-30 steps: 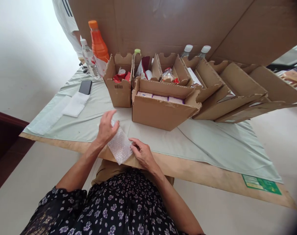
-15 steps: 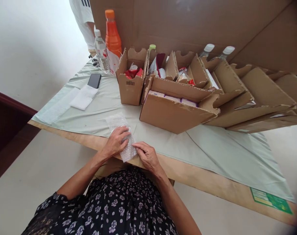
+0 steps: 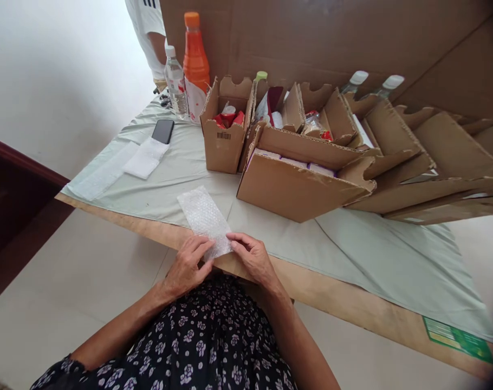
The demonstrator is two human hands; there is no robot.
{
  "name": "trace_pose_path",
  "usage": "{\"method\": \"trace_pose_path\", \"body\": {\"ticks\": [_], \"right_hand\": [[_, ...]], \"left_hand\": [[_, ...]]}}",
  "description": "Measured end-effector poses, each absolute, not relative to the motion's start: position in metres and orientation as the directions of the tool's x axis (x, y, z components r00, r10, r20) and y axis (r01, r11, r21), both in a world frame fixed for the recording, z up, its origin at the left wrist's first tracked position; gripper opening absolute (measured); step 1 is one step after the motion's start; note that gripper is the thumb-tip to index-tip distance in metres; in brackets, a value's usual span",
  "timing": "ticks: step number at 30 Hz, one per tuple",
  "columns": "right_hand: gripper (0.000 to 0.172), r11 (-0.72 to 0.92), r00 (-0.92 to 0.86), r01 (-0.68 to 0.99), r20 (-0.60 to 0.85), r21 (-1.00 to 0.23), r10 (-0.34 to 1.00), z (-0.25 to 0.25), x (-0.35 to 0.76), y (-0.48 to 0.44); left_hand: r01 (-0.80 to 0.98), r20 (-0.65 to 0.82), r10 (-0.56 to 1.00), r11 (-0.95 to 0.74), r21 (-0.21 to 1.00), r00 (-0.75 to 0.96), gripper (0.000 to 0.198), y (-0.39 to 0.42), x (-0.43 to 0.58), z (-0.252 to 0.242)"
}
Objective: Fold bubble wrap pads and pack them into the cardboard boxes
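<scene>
A clear bubble wrap bag lies slanted across the front edge of the table, its near end between my hands. My left hand pinches the bag's near left corner between thumb and fingers. At the near right corner, my right hand grips the bag's edge with thumb and forefinger. Whether anything is inside the bag I cannot tell.
Cardboard bins with packets and boxes stand behind and to the right. An orange bottle and a water bottle are at the back left. Near them lie a phone and more bubble wrap. Someone in white stands beyond.
My left hand has drawn back from the middle of the bubble wrap bag to its near end, leaving more of it uncovered. My right hand stays at the right edge. The view has shifted slightly.
</scene>
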State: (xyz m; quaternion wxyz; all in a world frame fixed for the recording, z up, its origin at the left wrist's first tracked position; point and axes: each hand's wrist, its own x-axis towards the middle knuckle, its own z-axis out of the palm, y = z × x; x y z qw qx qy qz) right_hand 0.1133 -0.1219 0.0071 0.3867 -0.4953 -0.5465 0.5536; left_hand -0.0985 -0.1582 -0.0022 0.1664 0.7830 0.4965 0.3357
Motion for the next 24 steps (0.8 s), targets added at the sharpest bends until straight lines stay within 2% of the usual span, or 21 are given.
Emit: {"method": "trace_pose_path", "body": {"ticks": [4,7,9,11,14,17,20,24], "right_hand": [[0.028,-0.119,-0.232,0.088,-0.137,-0.989,0.963,0.007,0.113,-0.121],[0.038,-0.118,-0.208,0.063,-0.129,-0.991,0.97,0.007,0.113,-0.125],[0.04,-0.074,-0.134,0.087,-0.086,-0.993,0.987,0.008,0.112,-0.131],[0.031,0.035,-0.078,0.198,0.02,-0.98,0.997,0.011,0.112,-0.137],[0.028,0.283,-0.198,0.429,0.216,-0.858,0.956,0.014,0.109,-0.14],[0.041,0.475,-0.412,0.58,0.265,-0.662,0.872,0.009,0.103,-0.134],[0.046,0.563,-0.498,0.653,0.273,-0.507,0.823,0.001,0.095,-0.124],[0.035,0.581,-0.452,0.7,0.372,-0.415,0.811,-0.001,0.091,-0.122]], "left_hand": [[0.65,0.358,0.92,-0.369,0.664,0.156,0.028,-0.148,-0.101,-0.006],[0.653,0.294,0.952,-0.278,0.705,0.087,0.025,-0.14,-0.104,-0.004],[0.658,0.251,0.967,-0.219,0.721,0.047,0.025,-0.136,-0.104,-0.003],[0.669,0.229,0.973,-0.184,0.72,0.022,0.026,-0.132,-0.104,-0.003],[0.696,0.209,0.978,-0.163,0.699,0.02,0.028,-0.127,-0.101,-0.003],[0.716,0.178,0.984,-0.141,0.684,0.024,0.032,-0.124,-0.1,-0.002],[0.723,0.141,0.99,-0.11,0.683,0.017,0.035,-0.124,-0.102,0.0],[0.715,0.109,0.994,-0.086,0.694,0.014,0.035,-0.125,-0.105,0.002]]}}
